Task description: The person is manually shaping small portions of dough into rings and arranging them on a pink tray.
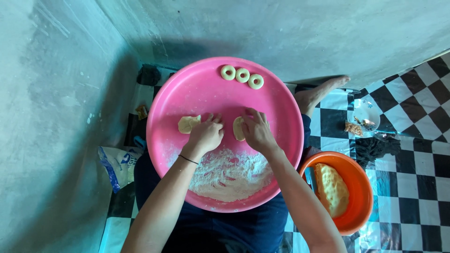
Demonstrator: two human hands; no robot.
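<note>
left hand (205, 135): palm down on the pink tray, fingers spread and loosely curled, fingertips resting at the right edge of a flat dough piece; a thin dark band circles the wrist
right hand (257, 132): palm down, fingers bent and pressing on the second dough piece, covering most of it; it clasps nothing
left dough piece (188, 124): pale, flattened, lying on the tray's bare middle, touching the left hand's fingertips
right dough piece (238, 129): pale oval, only its left part showing from under the right hand
pink tray (173, 93): large, round, resting on the person's lap over dark blue clothing
flour heap (229, 175): loose white mound on the near part of the tray, just below both hands, spread thin toward the rim
dough rings (242, 75): three small rings in a row at the far edge of the tray, touching one another, well apart from the hands
orange bowl (363, 185): on the checkered floor to the person's right, just beside the tray, holding a large yellowish lump of dough (332, 189)
small white dish (370, 115): on the floor beyond the bowl, with brownish scraps beside it
bag (115, 164): white and blue, on the floor to the person's left, against the grey wall
bare foot (321, 93): stretched out past the tray's right edge
</note>
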